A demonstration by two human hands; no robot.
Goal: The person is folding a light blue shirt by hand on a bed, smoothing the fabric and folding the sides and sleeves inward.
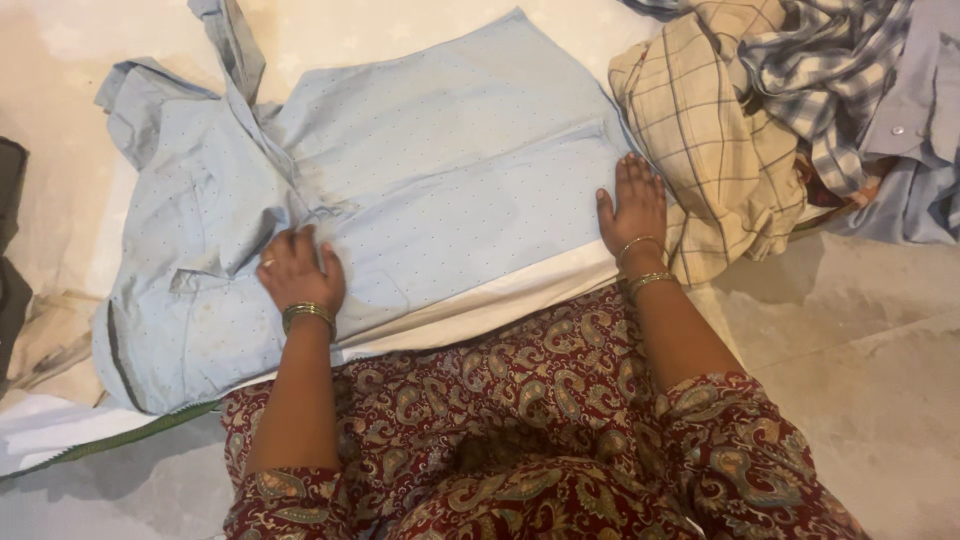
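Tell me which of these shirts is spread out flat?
The pale blue dotted shirt, pressed flat under both hands. The beige checked shirt and blue-grey plaid one lie crumpled in a heap.

a pale blue shirt (pixel 430 170) with fine dark dots is spread on a white cloth (pixel 500 300). to the right, a beige checked shirt (pixel 700 140) and a blue-grey plaid shirt (pixel 820 70) are heaped. maroon paisley clothing (pixel 520 420) is worn.
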